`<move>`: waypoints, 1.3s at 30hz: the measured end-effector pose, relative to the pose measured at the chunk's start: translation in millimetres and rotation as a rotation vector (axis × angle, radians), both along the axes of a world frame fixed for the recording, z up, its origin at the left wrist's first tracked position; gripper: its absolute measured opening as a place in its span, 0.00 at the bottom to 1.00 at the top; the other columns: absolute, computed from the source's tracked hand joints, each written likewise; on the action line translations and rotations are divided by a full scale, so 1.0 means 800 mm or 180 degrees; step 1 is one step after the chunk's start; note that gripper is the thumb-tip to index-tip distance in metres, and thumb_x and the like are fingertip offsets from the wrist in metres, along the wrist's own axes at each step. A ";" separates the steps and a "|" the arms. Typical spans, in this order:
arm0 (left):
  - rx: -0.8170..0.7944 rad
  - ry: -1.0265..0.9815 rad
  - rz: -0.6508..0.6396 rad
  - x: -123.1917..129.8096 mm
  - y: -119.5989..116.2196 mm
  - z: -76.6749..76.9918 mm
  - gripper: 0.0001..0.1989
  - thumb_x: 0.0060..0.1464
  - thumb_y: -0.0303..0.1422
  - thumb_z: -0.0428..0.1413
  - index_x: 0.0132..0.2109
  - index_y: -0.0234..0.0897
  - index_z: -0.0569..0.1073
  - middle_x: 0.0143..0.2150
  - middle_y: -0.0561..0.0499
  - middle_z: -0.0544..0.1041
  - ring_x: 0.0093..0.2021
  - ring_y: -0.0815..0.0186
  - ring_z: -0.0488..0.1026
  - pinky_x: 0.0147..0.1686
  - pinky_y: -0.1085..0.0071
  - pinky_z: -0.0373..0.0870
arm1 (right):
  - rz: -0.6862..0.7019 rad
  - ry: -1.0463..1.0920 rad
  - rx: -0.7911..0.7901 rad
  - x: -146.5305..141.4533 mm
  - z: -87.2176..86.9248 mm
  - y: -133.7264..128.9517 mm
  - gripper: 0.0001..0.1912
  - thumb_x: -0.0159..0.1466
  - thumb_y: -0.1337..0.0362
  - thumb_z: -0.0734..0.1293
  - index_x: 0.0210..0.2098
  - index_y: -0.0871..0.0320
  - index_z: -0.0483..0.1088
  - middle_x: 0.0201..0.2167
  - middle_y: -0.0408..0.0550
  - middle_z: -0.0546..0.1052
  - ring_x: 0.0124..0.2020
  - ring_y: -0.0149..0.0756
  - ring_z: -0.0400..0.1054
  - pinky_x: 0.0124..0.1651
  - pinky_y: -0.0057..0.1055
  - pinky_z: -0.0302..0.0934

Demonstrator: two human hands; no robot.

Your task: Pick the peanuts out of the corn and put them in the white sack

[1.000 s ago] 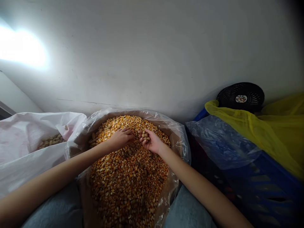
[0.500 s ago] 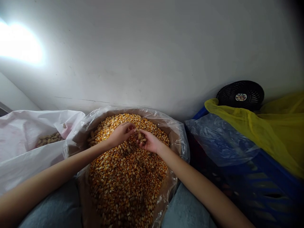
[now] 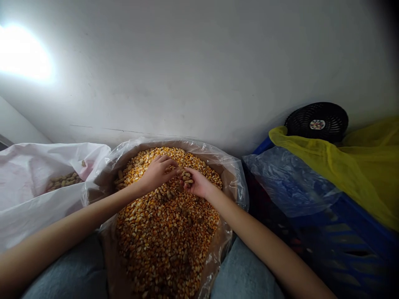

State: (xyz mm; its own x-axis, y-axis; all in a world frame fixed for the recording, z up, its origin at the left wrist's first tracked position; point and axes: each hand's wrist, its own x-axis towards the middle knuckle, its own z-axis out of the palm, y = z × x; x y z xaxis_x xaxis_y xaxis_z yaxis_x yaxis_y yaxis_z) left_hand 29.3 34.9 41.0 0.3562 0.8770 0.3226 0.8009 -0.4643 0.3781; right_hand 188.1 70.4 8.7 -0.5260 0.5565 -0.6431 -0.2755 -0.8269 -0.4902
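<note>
The left hand has closed in toward the right, its fingers curled over the maize kernels near the far side of the lined sack, though whether it grips anything is hidden. The right hand, half-closed, cups a few peanuts in shell above the sack's middle; other peanuts lie in a white bag left of the sack
</note>
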 end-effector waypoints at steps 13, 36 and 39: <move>-0.0493 0.1199 -0.0904 -0.019 -0.005 -0.007 0.10 0.44 0.39 0.54 0.35 0.42 0.71 0.36 0.51 0.68 0.41 0.62 0.61 0.42 0.67 0.55 | -0.0198 0.0093 0.0032 0.007 0.009 0.002 0.11 0.59 0.62 0.55 0.29 0.61 0.64 0.17 0.43 0.66 0.17 0.24 0.58 0.13 0.14 0.47; -0.0655 -0.0226 0.0335 -0.009 -0.002 0.000 0.14 0.53 0.40 0.43 0.34 0.35 0.66 0.29 0.51 0.67 0.28 0.69 0.63 0.28 0.73 0.60 | 0.0411 0.0079 -0.0009 0.001 0.002 -0.002 0.10 0.60 0.61 0.56 0.28 0.61 0.62 0.17 0.43 0.65 0.18 0.24 0.60 0.14 0.16 0.49; -0.0722 0.0420 -0.0060 -0.013 -0.003 -0.012 0.13 0.51 0.40 0.45 0.32 0.36 0.69 0.29 0.51 0.68 0.32 0.67 0.64 0.33 0.71 0.60 | -0.0038 0.0177 0.0077 0.006 0.009 0.001 0.10 0.59 0.62 0.56 0.27 0.61 0.62 0.17 0.43 0.65 0.17 0.24 0.59 0.12 0.15 0.47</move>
